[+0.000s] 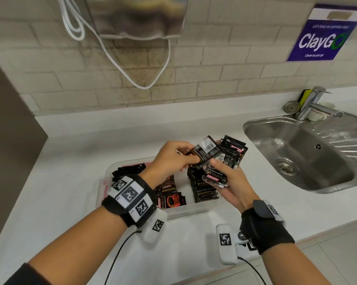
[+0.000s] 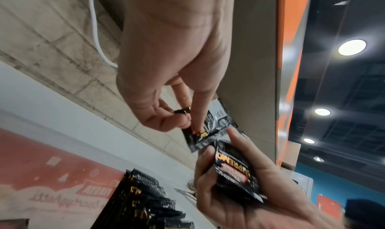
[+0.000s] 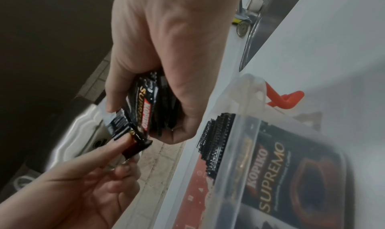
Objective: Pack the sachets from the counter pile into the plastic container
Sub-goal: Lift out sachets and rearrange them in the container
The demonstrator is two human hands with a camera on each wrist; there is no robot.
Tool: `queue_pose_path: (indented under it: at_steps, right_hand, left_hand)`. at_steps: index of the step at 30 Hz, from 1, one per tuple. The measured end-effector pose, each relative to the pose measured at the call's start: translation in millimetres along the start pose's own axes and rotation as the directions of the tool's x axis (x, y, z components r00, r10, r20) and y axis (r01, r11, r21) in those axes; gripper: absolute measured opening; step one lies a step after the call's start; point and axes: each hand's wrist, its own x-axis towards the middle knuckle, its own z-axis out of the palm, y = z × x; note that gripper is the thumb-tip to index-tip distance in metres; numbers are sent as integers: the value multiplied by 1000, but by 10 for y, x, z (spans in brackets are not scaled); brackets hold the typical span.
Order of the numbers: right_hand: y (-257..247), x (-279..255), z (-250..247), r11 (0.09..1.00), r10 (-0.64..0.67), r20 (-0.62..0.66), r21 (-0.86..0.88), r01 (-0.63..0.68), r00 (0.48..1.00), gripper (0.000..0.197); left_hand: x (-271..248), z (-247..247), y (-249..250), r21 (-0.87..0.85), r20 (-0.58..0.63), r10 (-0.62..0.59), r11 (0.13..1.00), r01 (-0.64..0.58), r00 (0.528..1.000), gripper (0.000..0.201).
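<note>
Now left hand [image 1: 169,159] pinches single sachet [image 1: 207,150]; right hand [image 1: 231,182] grips sachet stack [image 1: 215,177] above container [image 1: 103,182].

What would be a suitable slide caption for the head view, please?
Left hand pinches one sachet beside the right hand's bundle, above the plastic container.

- The white counter [image 1: 70,161] runs along the brick wall and carries everything.
- A clear plastic container [image 1: 106,171] sits on it, near the middle.
- A pile of black sachets [image 1: 235,151] lies on the counter just behind the container (hands hide part of it).
- A shiny metal sink [image 1: 296,153] is set into the counter on the right.
- Behind the sink stand a tap [image 1: 311,103], a white cup [image 1: 315,115] and a yellow sponge [image 1: 304,95].
- A round metal sink plug [image 1: 291,106] leans there too.
</note>
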Motion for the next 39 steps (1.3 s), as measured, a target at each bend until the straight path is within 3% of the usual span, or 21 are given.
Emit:
queue_pose_path:
  at_steps: [3, 9, 13, 17, 20, 22, 24, 27, 30, 39]
  right_hand:
    - [11, -3, -2, 1000, -19, -53, 1, 19, 998, 47]
    - [54, 21, -77, 997, -71, -150, -20, 69, 986, 56]
    - [54, 38, -153, 992, -129, -167, -32, 126, 977, 55]
    - [51, 85, -176, 989, -148, -197, -45, 142, 969, 65]
    - [73, 122, -170, 988, -154, -197, -48, 147, 968, 67]
    - [95, 138, -186, 988, -155, -191, -46, 148, 969, 68]
    - [106, 150, -210, 988, -157, -188, -31, 154, 969, 69]
    - [118, 160, -247, 986, -163, -189, -3, 165, 968, 68]
    - [139, 166, -266, 986, -167, -177, -23, 166, 970, 55]
    - [167, 176, -286, 986, -159, -160, -75, 148, 974, 39]
  left_hand:
    - [35, -111, 25, 5, -79, -2, 1000, 3, 997, 17]
    - [17, -334, 107, 42, -81, 75, 997, -72, 994, 18]
    - [15, -443, 132, -98, -53, 69, 992, -74, 996, 34]
    - [27, -430, 123, -166, -168, 105, 977, -133, 980, 35]
    - [68, -355, 43, -26, -287, 124, 990, -137, 950, 24]
    - [119, -306, -38, 56, -316, 101, 995, -88, 943, 29]
    - [156, -259, -121, 154, -305, 54, 988, -6, 951, 38]
    - [206, -204, -222, 327, -282, 31, 943, 66, 959, 23]
    - [251, -173, -263, 369, -256, -37, 920, 133, 966, 21]
    - [379, -77, -173, 650, -226, -73, 732, 206, 971, 22]
